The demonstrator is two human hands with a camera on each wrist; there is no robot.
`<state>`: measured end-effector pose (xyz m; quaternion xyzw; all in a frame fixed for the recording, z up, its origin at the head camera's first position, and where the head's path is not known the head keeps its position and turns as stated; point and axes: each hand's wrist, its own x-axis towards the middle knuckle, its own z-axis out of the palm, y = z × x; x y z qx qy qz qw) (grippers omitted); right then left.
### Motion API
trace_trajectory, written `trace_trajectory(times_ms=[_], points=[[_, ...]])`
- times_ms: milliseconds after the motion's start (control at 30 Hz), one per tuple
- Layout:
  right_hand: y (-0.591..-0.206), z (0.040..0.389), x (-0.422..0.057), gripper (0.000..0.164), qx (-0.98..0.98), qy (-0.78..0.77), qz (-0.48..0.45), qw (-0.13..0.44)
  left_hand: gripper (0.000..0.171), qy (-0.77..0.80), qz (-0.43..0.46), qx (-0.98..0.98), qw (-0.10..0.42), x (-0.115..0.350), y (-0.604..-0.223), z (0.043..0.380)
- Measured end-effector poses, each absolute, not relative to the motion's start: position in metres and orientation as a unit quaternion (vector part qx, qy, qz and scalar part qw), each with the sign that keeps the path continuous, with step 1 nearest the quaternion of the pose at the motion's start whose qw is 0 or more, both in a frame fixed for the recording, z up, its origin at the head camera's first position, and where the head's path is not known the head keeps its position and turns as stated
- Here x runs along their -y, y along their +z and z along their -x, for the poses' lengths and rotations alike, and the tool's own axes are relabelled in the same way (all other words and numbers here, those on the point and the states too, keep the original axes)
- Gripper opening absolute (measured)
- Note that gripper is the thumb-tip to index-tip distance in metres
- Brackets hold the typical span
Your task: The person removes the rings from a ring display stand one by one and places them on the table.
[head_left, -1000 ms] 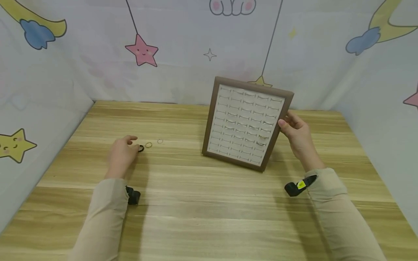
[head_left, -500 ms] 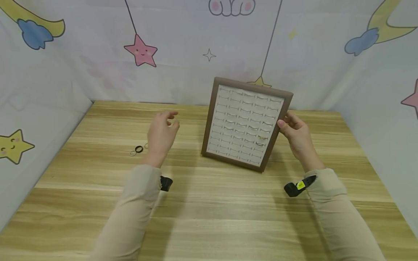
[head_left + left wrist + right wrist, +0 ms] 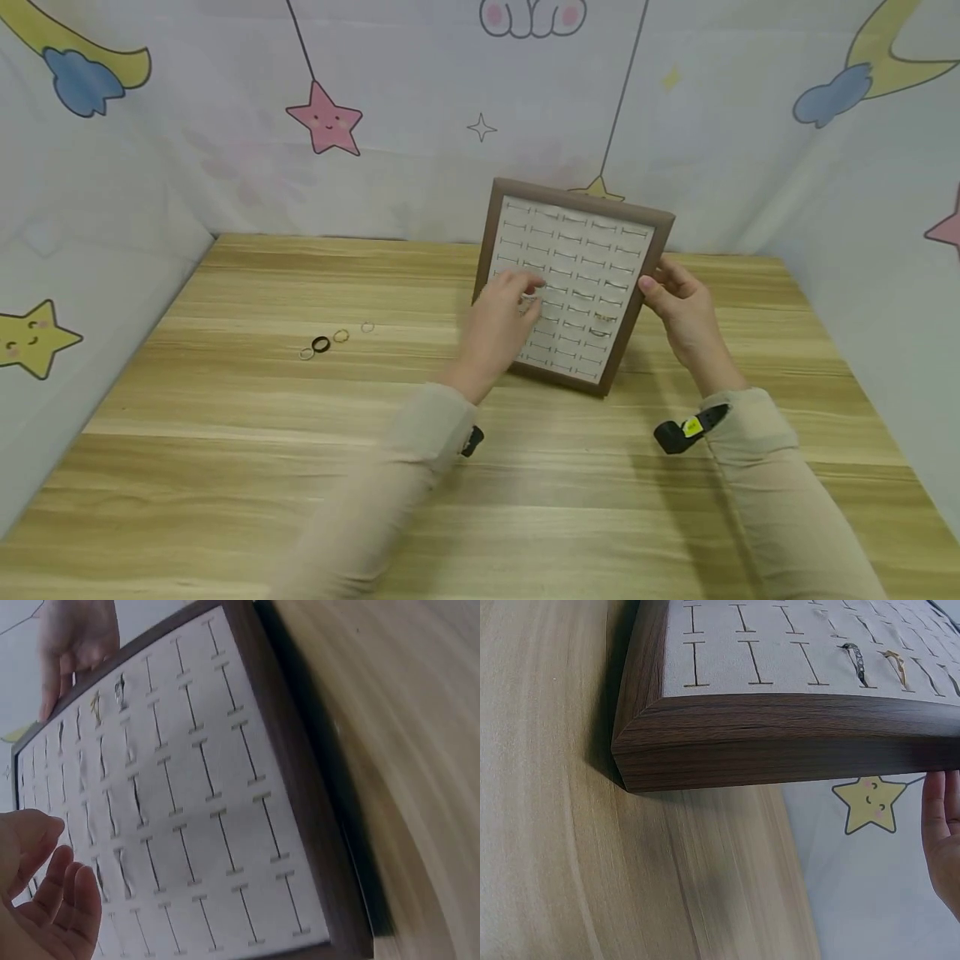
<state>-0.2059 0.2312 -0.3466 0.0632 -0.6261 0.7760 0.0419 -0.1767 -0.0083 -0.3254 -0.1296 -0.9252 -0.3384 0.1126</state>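
A ring display board [image 3: 570,275] with a brown wooden frame and white slotted padding leans back on the table. My right hand [image 3: 682,312] grips its right edge, thumb on the front and fingers behind. In front of its left side is my left hand [image 3: 498,325], fingers loosely bent and thumb apart. The left wrist view shows the left hand [image 3: 45,889] close over the slots with nothing visible between thumb and fingers. A gold ring [image 3: 896,667] and a silver ring [image 3: 856,664] sit in slots near the frame's right edge.
On the table at left lie a black ring [image 3: 321,344], a gold ring [image 3: 341,336] and silver rings, one [image 3: 307,353] at each end of the row. A patterned cloth [image 3: 420,167] hangs behind the wooden table [image 3: 480,517].
My left hand has moved from the rings on the table rightward to the display board, uncovering the leftmost silver ring. My right hand and the board have stayed in place.
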Motion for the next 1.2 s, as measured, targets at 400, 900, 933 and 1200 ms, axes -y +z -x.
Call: trace_trajectory(times_ms=[400,900,933,1200], points=[[-0.346,0.206,-0.233,0.026,0.627,0.774,-0.070,0.040,0.021,-0.312,0.187,0.927,0.092,-0.043,-0.344,0.171],[-0.347,0.206,-0.234,0.026,0.622,0.779,-0.070,0.043,0.019,-0.310,0.137,0.936,0.096,-0.062,-0.351,0.171],[-0.347,0.206,-0.234,0.026,0.622,0.779,-0.070,0.043,0.019,-0.307,0.135,0.937,0.096,-0.062,-0.352,0.171],[-0.346,0.206,-0.232,0.026,0.632,0.770,-0.069,0.044,0.016,-0.304,0.135,0.939,0.084,-0.062,-0.352,0.172]])
